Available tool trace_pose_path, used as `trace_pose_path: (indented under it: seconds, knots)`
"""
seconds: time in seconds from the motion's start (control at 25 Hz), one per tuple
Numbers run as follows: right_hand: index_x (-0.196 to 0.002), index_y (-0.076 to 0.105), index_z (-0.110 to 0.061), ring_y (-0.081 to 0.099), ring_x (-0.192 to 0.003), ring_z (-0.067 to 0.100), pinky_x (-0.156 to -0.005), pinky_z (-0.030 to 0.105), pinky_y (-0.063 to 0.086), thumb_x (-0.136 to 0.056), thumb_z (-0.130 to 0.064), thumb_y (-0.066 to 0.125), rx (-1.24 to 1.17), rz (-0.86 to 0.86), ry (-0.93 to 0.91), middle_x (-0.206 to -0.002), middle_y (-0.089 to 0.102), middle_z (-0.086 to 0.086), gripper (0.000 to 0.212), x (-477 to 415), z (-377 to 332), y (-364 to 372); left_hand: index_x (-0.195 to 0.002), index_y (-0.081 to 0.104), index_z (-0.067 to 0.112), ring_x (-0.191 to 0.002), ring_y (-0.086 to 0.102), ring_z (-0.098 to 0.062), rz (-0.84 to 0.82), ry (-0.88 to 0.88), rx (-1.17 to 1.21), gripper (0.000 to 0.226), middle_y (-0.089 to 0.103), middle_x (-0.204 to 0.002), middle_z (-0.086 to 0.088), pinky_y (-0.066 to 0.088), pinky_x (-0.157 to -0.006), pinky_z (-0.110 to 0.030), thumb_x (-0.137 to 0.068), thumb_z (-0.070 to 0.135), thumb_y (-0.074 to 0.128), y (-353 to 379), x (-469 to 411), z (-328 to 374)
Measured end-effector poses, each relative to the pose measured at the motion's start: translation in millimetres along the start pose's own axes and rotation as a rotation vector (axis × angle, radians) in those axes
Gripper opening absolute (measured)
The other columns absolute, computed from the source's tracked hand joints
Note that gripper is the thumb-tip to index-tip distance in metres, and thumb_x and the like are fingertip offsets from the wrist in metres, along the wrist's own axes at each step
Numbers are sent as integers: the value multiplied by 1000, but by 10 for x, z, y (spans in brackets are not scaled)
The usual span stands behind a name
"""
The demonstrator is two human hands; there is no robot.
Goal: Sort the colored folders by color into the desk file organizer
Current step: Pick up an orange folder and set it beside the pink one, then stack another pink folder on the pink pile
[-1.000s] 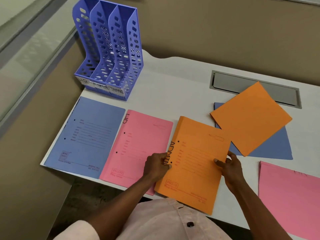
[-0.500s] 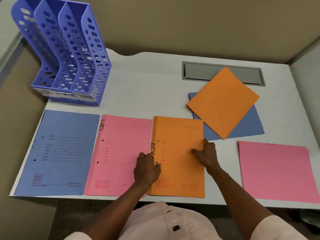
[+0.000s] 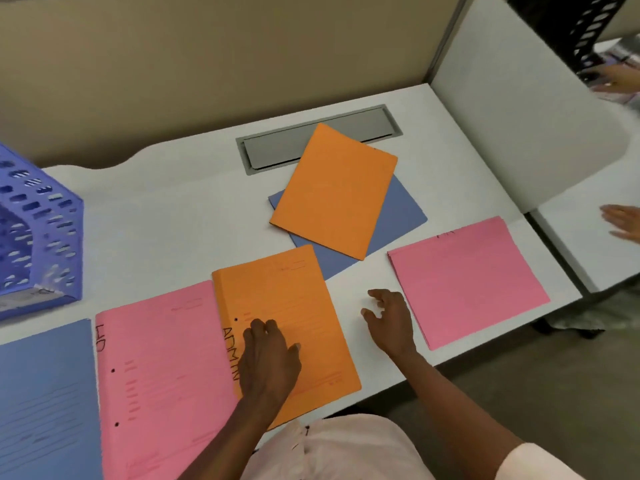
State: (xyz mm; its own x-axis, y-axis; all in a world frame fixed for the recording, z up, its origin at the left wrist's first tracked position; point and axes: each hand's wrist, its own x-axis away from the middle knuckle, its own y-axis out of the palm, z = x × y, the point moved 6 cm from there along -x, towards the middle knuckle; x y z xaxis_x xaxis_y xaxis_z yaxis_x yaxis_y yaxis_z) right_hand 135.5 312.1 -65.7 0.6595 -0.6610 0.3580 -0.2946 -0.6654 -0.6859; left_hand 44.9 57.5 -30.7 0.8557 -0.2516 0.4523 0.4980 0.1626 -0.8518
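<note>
An orange folder [image 3: 298, 306] marked ADMIN lies flat at the desk's front edge, and my left hand [image 3: 268, 358] rests palm down on its left part. My right hand [image 3: 389, 317] hovers open over bare desk between that folder and a pink folder [image 3: 467, 282] on the right. Another pink folder [image 3: 156, 375] and a blue folder [image 3: 45, 400] lie to the left. A second orange folder [image 3: 332, 192] lies tilted on top of a blue folder [image 3: 398, 216] farther back. The blue file organizer [image 3: 38, 237] stands at the far left, partly cut off.
A grey cable hatch [image 3: 277, 147] is set into the white desk [image 3: 173, 209] near the back. A white partition [image 3: 519, 109] bounds the desk on the right. Beyond it another person's hand [image 3: 623, 223] rests on the neighbouring desk.
My right hand has left the ADMIN orange folder and moved right onto bare desk. My left hand shifted onto the folder. The view swung right, so the organizer is now mostly out of frame.
</note>
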Motion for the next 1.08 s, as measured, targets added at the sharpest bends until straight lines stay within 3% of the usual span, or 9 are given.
trace_pose_path:
  seconds: [0.28,0.4,0.52,0.68,0.8,0.92,1.08]
  knots:
    - [-124,67,-17,70,-106,30,-91,41,60,-94,-21,80,-59,375,451,-132,64,13,33,-19,1118,-1118,-127,56,15,-128,46,-23,-159,488,-53,42,52,-131,-3,53,-84,-42,-99,44,62,291,-537,1635]
    - [-128,64,-14,65,-99,29,-89,46,61,-92,-23,83,-124,430,632,-134,61,16,42,48,1541,-1331,-129,54,11,-128,45,-27,-129,613,-153,43,52,-133,-8,51,-86,-43,-99,40,63,361,-873,2219]
    - [-134,62,-12,59,-97,25,-84,42,58,-90,-24,84,-194,442,712,-135,60,17,51,100,1776,-1331,-139,47,9,-131,46,-31,-132,704,-230,56,50,-140,-11,48,-97,-45,-97,40,66,393,-1140,2659]
    - [-140,57,-9,71,-99,34,-87,48,64,-87,-30,87,-236,425,760,-136,58,18,64,60,1852,-1263,-149,36,7,-134,47,-36,-213,710,-291,80,49,-148,-14,45,-105,-48,-91,48,72,527,-1322,2938]
    - [-141,51,-8,66,-101,35,-84,45,61,-81,-36,92,-185,422,793,-136,56,22,78,44,1834,-1229,-154,31,7,-139,41,-37,-268,711,-260,88,42,-154,-15,44,-107,-50,-89,51,73,618,-1330,3050]
    - [-141,42,-6,65,-107,43,-87,50,62,-75,-34,97,-134,401,825,-137,53,26,89,20,1797,-1201,-147,43,8,-131,50,-38,-293,690,-283,75,50,-143,-15,45,-105,-49,-91,50,70,698,-1276,3071]
    - [-142,40,-9,62,-112,44,-89,53,62,-78,-24,95,-71,330,792,-140,47,28,86,-9,1794,-1192,-119,69,13,-110,67,-30,-358,557,-133,40,71,-116,-8,57,-89,-41,-87,35,75,664,-1247,2775]
